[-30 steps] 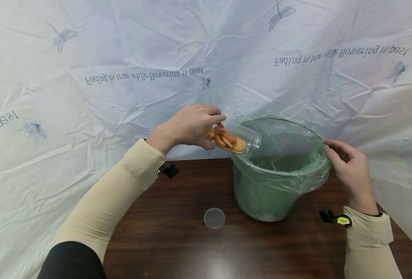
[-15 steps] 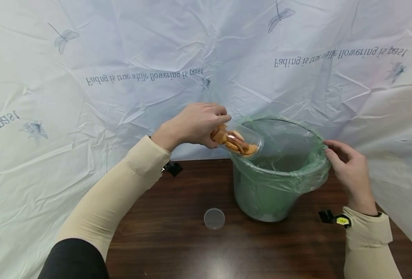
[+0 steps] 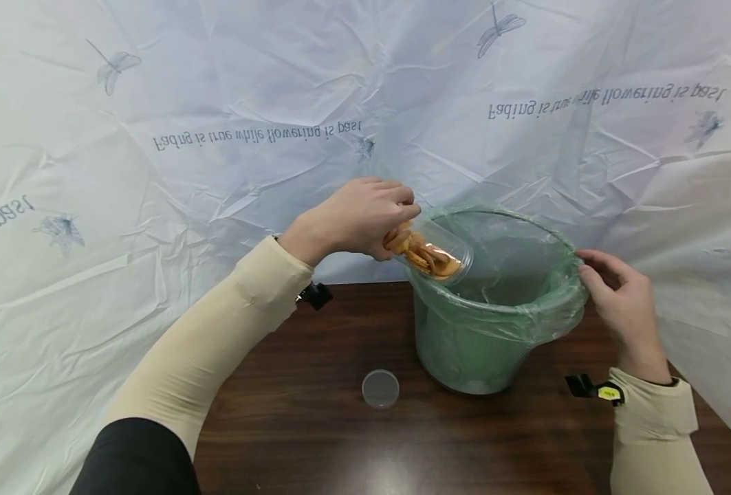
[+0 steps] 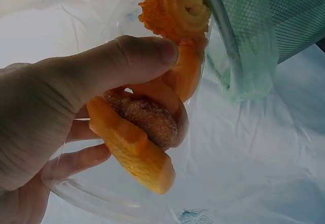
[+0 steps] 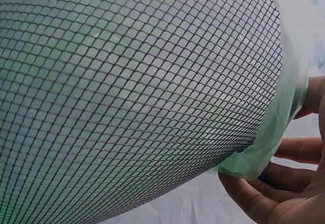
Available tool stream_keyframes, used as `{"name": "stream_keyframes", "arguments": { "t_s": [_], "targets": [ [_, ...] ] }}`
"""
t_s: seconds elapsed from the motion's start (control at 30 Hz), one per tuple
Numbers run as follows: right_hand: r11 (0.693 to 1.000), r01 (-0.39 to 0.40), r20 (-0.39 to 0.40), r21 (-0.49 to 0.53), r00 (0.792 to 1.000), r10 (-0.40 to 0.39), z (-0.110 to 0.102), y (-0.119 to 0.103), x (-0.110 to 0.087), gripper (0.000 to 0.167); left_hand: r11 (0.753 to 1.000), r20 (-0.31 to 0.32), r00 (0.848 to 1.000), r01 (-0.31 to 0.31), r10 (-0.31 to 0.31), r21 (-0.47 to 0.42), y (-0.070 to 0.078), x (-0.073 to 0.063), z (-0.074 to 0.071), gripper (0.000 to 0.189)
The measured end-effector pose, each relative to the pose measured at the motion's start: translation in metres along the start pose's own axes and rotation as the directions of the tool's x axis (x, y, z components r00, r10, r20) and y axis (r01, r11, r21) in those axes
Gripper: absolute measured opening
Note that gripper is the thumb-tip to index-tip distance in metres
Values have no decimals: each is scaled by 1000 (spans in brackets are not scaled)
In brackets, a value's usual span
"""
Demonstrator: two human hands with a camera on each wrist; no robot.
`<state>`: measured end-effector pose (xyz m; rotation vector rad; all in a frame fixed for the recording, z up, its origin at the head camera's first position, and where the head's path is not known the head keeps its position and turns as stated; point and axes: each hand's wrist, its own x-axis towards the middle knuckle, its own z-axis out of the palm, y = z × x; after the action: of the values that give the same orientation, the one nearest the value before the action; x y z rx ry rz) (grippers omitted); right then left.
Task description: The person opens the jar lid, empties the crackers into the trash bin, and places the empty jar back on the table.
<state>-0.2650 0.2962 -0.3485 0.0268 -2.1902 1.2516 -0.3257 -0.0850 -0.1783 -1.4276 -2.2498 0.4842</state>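
Left hand (image 3: 362,218) grasps clear jar (image 3: 447,242) around its base end, thumb along one side, fingers wrapped round the other. Jar lies tilted, mouth end lower and to the right, at the left rim of bin (image 3: 467,357). Whether jar touches the rim: can't tell. Cookies (image 3: 427,257), orange and brown, are inside the jar, some bunched toward the mouth; left wrist view shows ridged pieces and a sugary one.

Right hand (image 3: 628,297) pinches green liner (image 3: 541,323) at the bin's right rim, thumb and fingers on either side of the fold. Bin stands upright at the far right of the table (image 3: 303,433), mesh wall, liner folded over the rim. Round clear lid (image 3: 380,388) lies flat on the table, near and left of the bin. White printed sheet (image 3: 247,82) hangs behind.

Step looks like tipping the jar to pour into the bin; no cookie seen falling. Next move likely calls for mouth further over the opening, steeper tilt, right hand steadying the rim.
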Motion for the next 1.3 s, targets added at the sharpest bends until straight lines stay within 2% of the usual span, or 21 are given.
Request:
{"name": "stream_keyframes", "arguments": {
  "t_s": [0.27,0.37,0.57,0.8,0.97,1.3],
  "targets": [
    [1000,15,-12,0,1000,-15,1,-1,0,35,996,59,998,-30,25,78,3,7,-6,60],
    [1000,22,-18,0,1000,-22,1,-1,0,35,996,68,997,-29,23,84,5,10,-8,62],
    [1000,22,-18,-9,1000,-22,0,0,0,35,998,70,997,-31,27,57,5,11,-5,66],
    [1000,7,-6,-17,1000,-8,0,0,0,35,1000,61,998,-3,4,-13,2,8,2,65],
    [1000,16,-13,-2,1000,-16,0,0,-1,35,1000,53,999,-2,3,-15,0,9,2,64],
    [1000,23,-17,7,1000,-23,1,0,1,34,1000,77,997,5,-4,-5,0,10,1,68]
  ]
}}
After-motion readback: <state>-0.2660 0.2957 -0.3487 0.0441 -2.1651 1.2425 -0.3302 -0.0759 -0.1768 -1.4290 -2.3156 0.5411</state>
